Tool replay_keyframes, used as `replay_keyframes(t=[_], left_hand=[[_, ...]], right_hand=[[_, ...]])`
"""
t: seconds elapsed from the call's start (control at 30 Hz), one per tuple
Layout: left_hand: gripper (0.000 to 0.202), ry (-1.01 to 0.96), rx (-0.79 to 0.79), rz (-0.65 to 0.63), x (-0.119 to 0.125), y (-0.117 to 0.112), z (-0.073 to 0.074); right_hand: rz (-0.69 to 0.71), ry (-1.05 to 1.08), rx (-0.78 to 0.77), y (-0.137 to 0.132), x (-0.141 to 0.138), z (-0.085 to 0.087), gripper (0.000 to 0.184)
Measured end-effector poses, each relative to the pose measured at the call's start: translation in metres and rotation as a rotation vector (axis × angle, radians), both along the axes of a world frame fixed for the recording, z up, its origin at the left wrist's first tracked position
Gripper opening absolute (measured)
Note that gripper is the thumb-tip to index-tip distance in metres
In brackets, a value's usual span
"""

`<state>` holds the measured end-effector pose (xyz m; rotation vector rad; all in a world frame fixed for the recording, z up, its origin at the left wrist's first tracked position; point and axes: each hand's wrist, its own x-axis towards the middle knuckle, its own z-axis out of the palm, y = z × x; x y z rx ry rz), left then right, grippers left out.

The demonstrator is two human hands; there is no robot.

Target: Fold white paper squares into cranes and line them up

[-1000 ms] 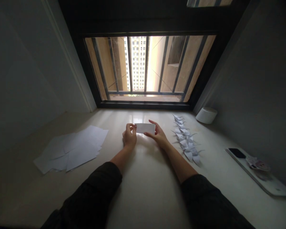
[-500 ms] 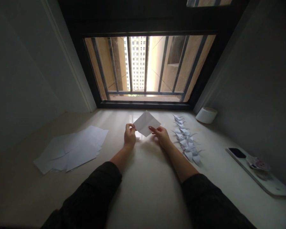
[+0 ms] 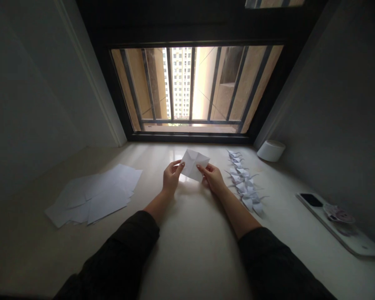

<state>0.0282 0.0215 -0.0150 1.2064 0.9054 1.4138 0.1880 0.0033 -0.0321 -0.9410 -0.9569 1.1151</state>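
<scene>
A small white square of paper (image 3: 194,163) with crease lines crossing it is held up over the pale sill, below the window. My left hand (image 3: 172,175) pinches its left edge, thumb on the near face. On the right side, my right hand (image 3: 213,178) grips the paper between thumb and fingers, the fingertips hidden behind it. To the right of my right hand lies a column of several folded white paper cranes (image 3: 244,183). A loose pile of white paper sheets (image 3: 96,193) is spread out left of my left hand.
A white rounded object (image 3: 271,151) stands by the right wall near the window frame. Closer to me on the right lies a phone (image 3: 346,235) with a decorated grip on its back. The dark-framed window (image 3: 190,137) with bars bounds the far side.
The paper has turned from a diamond pose to a more level one, and its creases now show. My left hand has shifted slightly right, its thumb now on the paper's face.
</scene>
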Motion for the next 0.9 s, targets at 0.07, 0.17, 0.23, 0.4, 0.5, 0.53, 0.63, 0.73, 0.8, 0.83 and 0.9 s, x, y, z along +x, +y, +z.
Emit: replay_keyframes(t=[0.07,0.17,0.23,0.4,0.5,0.53,0.63,0.73,0.8,0.83,0.9], left_hand=[[0.046,-0.023,-0.032,0.024,0.0,0.002,-0.001],[0.041,-0.011,-0.052,0.015,-0.002,0.004,-0.003],[0.04,-0.001,-0.064,-0.021,-0.003,0.003,-0.003],[0.039,-0.063,-0.096,0.023,-0.003,0.002,-0.002],[0.038,-0.066,-0.093,0.028,-0.002,0.003,-0.003],[0.037,-0.052,-0.08,0.034,-0.002,0.004,-0.004],[0.034,0.078,0.014,0.132,-0.002,0.005,-0.007],[0.03,0.27,0.141,0.263,-0.003,0.005,-0.01],[0.029,0.323,0.172,0.294,-0.004,0.005,-0.012],[0.03,0.321,0.17,0.298,-0.004,0.006,-0.012],[0.031,0.288,0.154,0.297,-0.004,0.006,-0.013]], right_hand=[[0.024,-0.007,0.007,-0.001,0.0,0.0,0.04],[0.072,-0.013,0.011,-0.002,-0.001,0.003,0.038],[0.087,-0.02,0.002,-0.003,-0.002,0.004,0.039],[-0.038,-0.156,-0.041,-0.005,-0.001,0.005,0.039],[-0.16,-0.203,-0.022,-0.005,0.0,0.005,0.043],[-0.189,-0.187,-0.015,-0.005,0.0,0.006,0.043],[-0.263,-0.089,-0.028,-0.004,-0.001,0.007,0.039],[-0.302,-0.031,-0.031,-0.002,0.0,0.008,0.041],[-0.298,-0.037,-0.01,-0.002,0.0,0.009,0.039],[-0.297,-0.041,0.0,-0.002,0.0,0.009,0.038],[-0.296,-0.042,0.01,-0.003,0.0,0.01,0.036]])
